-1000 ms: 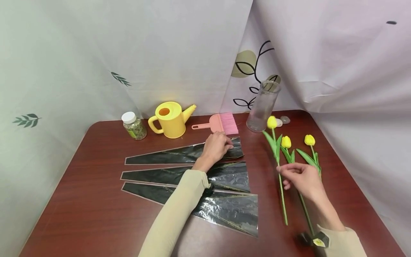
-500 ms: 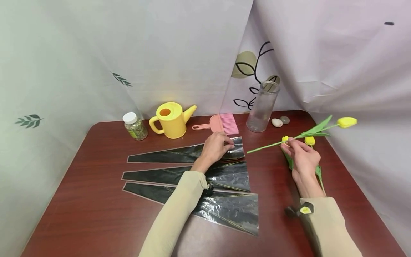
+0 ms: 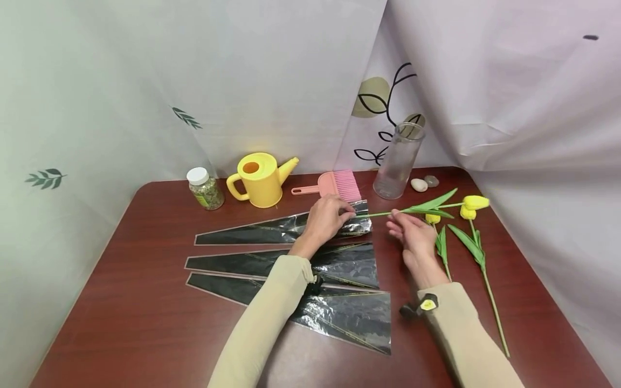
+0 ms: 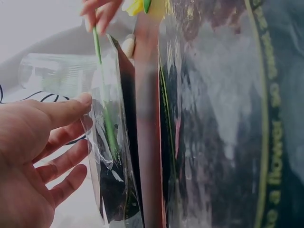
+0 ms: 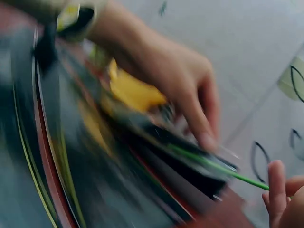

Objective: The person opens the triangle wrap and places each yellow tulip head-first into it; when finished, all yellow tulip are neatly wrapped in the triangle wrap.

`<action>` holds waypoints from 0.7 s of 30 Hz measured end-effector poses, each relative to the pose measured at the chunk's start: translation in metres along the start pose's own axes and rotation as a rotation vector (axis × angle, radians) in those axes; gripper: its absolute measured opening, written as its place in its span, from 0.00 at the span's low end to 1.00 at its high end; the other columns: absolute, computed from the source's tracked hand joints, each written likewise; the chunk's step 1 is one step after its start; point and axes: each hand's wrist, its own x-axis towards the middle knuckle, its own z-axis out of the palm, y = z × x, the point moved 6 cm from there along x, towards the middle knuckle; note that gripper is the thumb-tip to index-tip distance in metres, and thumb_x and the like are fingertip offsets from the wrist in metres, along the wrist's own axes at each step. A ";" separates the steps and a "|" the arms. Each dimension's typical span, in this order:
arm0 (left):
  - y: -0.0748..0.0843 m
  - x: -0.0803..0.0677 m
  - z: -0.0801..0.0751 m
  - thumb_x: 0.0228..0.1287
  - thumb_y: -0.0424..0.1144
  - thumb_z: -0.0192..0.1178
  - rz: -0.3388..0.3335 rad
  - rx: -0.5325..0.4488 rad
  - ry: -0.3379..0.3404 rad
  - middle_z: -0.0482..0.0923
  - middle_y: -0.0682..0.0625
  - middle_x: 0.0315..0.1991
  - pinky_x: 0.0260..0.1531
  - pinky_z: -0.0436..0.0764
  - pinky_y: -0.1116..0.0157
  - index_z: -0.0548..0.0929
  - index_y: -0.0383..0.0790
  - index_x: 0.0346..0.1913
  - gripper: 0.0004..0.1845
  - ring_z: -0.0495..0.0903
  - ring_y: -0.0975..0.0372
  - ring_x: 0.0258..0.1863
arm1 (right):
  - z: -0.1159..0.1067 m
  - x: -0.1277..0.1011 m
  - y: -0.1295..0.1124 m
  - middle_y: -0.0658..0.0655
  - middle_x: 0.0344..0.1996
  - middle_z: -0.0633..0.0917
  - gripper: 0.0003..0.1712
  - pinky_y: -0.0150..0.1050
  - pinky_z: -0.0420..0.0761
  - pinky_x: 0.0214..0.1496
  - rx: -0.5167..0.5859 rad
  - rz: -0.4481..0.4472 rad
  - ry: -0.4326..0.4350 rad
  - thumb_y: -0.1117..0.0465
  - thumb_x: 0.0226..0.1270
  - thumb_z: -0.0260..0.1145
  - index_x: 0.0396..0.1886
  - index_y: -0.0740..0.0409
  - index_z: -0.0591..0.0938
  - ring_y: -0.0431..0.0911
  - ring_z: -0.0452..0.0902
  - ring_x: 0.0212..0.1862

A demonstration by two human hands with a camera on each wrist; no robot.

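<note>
My left hand [image 3: 326,218] pinches the shiny black plastic sleeve [image 3: 286,230] open; my right hand [image 3: 411,237] holds the yellow tulip's green stem [image 3: 383,214]. I'd slide it in straight and slow.

my right hand [image 3: 412,237] has swung from the right of the frame toward the centre, carrying the yellow tulip [image 3: 475,202] with it. a second ago that flower lay on the table beside the other two; half a second ago i had it up, bloom pointing far right. now it's level, its stem tip at the open mouth of the top wrapping sleeve [image 3: 286,229], seen inside the film in the left wrist view. my left hand [image 3: 326,218] has lifted that sleeve's upper edge, opening it.
</note>
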 end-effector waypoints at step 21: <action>-0.012 -0.012 0.002 0.60 0.44 0.70 -0.006 0.105 -0.007 0.80 0.56 0.33 0.38 0.78 0.61 0.90 0.49 0.34 0.04 0.78 0.61 0.38 | 0.034 -0.018 0.053 0.52 0.29 0.89 0.17 0.25 0.63 0.13 -0.403 0.176 -0.166 0.60 0.62 0.72 0.49 0.63 0.86 0.33 0.65 0.12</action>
